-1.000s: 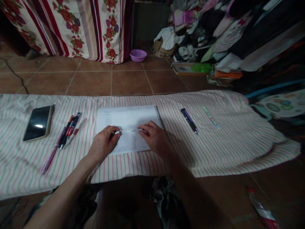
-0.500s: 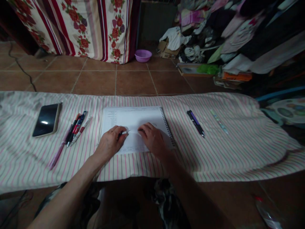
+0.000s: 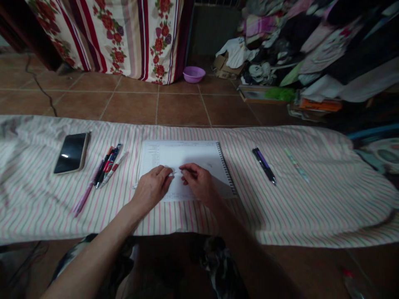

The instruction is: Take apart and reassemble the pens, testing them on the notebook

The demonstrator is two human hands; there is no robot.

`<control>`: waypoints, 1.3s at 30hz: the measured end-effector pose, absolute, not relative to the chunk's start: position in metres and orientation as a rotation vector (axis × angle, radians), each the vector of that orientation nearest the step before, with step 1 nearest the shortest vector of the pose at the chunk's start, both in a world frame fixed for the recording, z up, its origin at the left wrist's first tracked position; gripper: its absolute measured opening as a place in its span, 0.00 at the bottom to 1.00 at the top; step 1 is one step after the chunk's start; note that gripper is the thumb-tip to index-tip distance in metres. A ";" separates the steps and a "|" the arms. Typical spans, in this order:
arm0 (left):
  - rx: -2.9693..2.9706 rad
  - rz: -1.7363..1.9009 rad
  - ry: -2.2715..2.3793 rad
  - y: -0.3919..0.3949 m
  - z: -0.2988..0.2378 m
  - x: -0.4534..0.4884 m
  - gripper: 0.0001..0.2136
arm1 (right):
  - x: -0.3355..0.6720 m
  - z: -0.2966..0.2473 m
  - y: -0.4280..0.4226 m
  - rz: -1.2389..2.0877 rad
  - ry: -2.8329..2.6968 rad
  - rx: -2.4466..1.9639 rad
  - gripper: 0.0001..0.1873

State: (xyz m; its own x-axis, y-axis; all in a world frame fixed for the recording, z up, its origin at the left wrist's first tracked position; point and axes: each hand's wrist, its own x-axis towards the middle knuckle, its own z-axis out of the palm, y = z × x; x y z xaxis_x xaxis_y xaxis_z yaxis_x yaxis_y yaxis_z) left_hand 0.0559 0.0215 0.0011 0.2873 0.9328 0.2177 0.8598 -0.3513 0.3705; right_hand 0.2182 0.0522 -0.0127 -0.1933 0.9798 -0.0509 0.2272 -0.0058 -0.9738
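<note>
My left hand and my right hand meet over a white spiral notebook that lies on a pink-striped cloth. The left fingers are curled round a small pen whose pale tip pokes out to the right. The right fingers are pinched together at that same tip; whether they grip the tip or a separate small part is unclear. Both wrists rest on the lower half of the page.
Left of the notebook lie a bunch of pens, a pink pen and a dark phone. A purple-black pen and a pale pen lie to the right. Beyond are tiled floor, a purple bowl, a floral curtain and piled clothes.
My right hand has slid left until its fingertips reach the pen tip in my left hand. The view has shifted so everything sits further right in frame.
</note>
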 end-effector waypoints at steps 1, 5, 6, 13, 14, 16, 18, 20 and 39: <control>2.368 0.598 1.672 0.021 0.002 0.056 0.08 | 0.218 -0.012 0.052 1.285 -1.504 -1.293 0.09; 2.342 0.655 1.652 0.022 0.002 0.055 0.07 | 0.217 -0.010 0.052 1.346 -1.486 -1.281 0.12; 2.331 0.679 1.644 0.022 0.001 0.054 0.07 | 0.217 -0.010 0.052 1.363 -1.487 -1.278 0.13; 2.287 0.786 1.595 0.024 0.002 0.051 0.05 | 0.214 -0.015 0.051 1.433 -1.469 -1.258 0.13; 2.285 0.792 1.587 0.024 0.003 0.051 0.05 | 0.213 -0.015 0.051 1.431 -1.475 -1.254 0.12; 2.283 0.795 1.573 0.023 0.003 0.052 0.05 | 0.213 -0.014 0.051 1.423 -1.489 -1.253 0.10; 2.282 0.792 1.564 0.023 0.003 0.052 0.05 | 0.213 -0.014 0.050 1.416 -1.497 -1.251 0.09; 2.284 0.791 1.557 0.023 0.002 0.052 0.05 | 0.212 -0.013 0.050 1.411 -1.505 -1.241 0.07; 2.297 0.773 1.524 0.021 0.001 0.050 0.07 | 0.213 -0.016 0.049 1.342 -1.577 -1.255 0.08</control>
State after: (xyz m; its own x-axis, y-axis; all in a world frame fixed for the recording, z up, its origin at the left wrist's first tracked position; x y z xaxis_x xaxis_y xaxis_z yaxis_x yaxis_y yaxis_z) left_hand 0.0501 0.0209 0.0009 0.3012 0.9120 0.2786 0.7637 -0.4056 0.5022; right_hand 0.2133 0.0489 -0.0156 -0.2811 0.9569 -0.0731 0.2257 -0.0081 -0.9742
